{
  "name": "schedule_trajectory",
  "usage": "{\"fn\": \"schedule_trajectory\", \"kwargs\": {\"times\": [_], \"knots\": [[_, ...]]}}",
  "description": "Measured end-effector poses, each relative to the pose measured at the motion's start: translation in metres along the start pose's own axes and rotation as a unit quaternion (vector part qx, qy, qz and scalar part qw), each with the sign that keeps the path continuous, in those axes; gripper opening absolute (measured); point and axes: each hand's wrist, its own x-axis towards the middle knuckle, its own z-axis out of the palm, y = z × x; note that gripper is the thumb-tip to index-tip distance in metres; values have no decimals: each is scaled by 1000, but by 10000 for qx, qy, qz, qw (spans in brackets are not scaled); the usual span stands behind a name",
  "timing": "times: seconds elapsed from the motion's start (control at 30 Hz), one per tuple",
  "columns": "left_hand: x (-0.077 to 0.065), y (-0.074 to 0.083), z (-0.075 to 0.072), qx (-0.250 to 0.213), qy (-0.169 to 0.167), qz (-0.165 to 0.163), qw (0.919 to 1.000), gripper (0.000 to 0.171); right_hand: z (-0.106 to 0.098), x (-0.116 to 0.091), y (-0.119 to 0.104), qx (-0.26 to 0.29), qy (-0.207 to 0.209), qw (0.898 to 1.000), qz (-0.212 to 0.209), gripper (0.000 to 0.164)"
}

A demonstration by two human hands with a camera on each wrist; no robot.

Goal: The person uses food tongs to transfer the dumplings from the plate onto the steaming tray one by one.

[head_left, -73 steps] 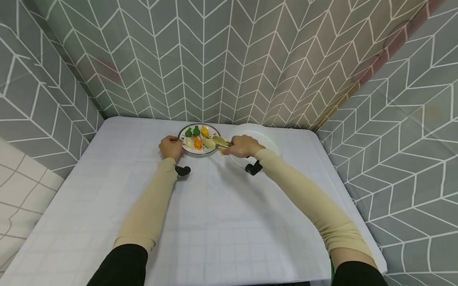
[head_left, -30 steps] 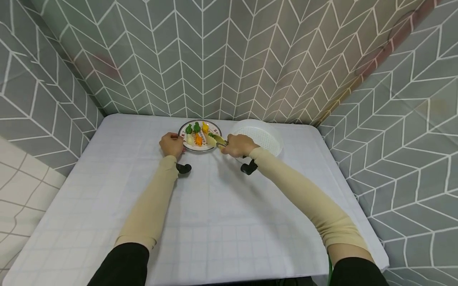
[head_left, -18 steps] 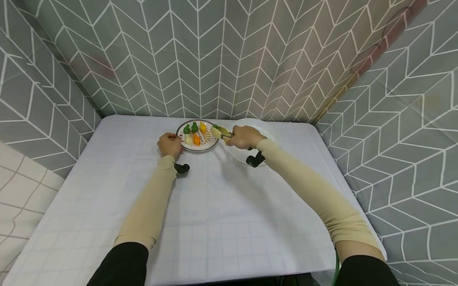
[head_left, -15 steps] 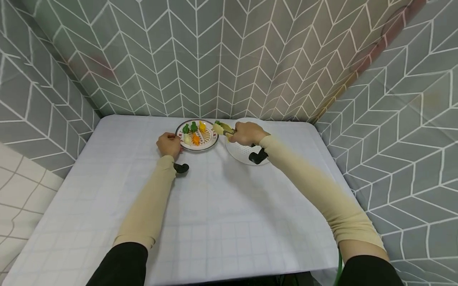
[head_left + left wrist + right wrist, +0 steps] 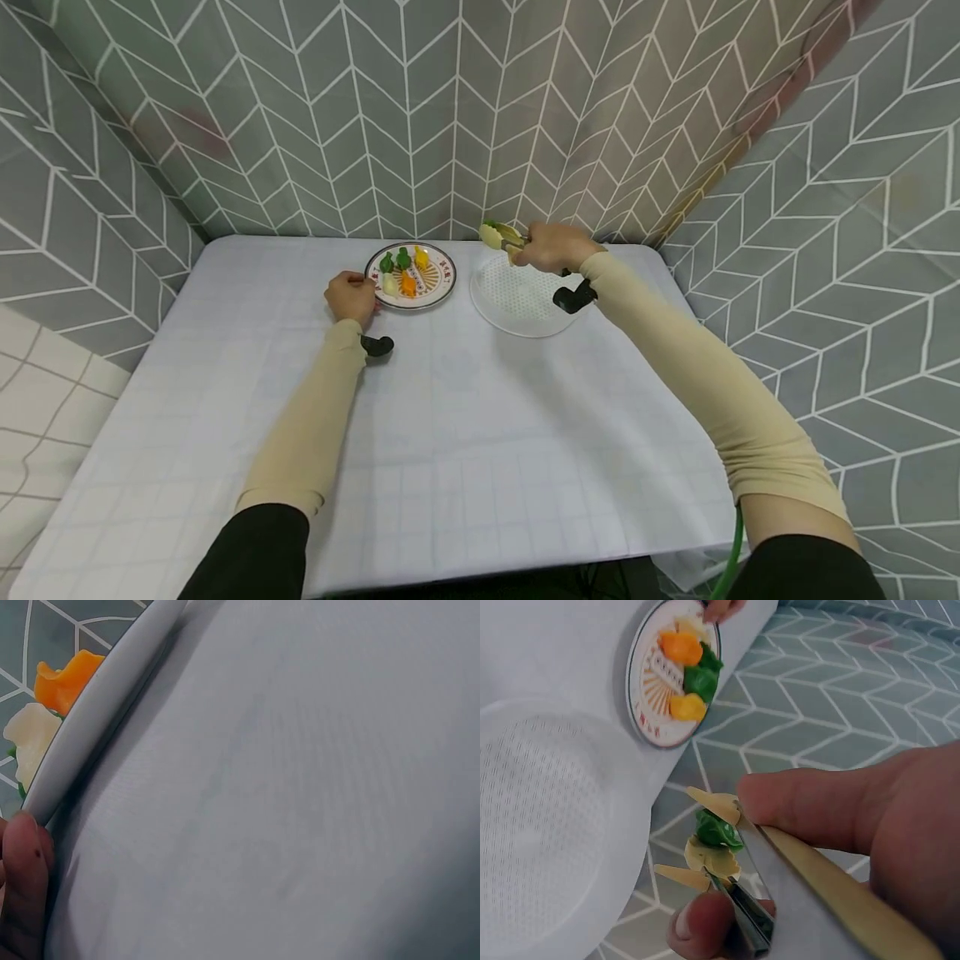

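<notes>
My left hand pinches the left rim of a round patterned plate. On it lie several small dumpling-like pieces: dark green, yellow, an orange piece and a cream piece. My right hand grips metal tongs with yellowish, leaf-shaped tips. Between those tips is a green-and-cream dumpling-like piece. The tongs are raised above the back left edge of a white perforated round tray. My right hand and tongs cover part of that tray in the head view.
The plate and the tray stand side by side near the far edge of the white-covered table. A grey chevron-patterned curtain rises right behind them. Another such curtain hangs along the right side.
My right hand has carried the tongs and the piece from the plate's right side, up and rightward, over the tray's back edge. My left hand still holds the plate rim.
</notes>
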Motion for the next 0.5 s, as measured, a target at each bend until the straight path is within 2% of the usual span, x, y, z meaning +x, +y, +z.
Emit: {"fn": "schedule_trajectory", "kwargs": {"times": [0.2, 0.5], "knots": [[2, 1, 0, 97, -31, 32, 9999, 30, 4, 0, 20, 116, 31, 9998, 188, 33], [-1, 2, -4, 10, -154, -13, 9999, 30, 36, 7, 41, 162, -373, 9988, 277, 40]]}}
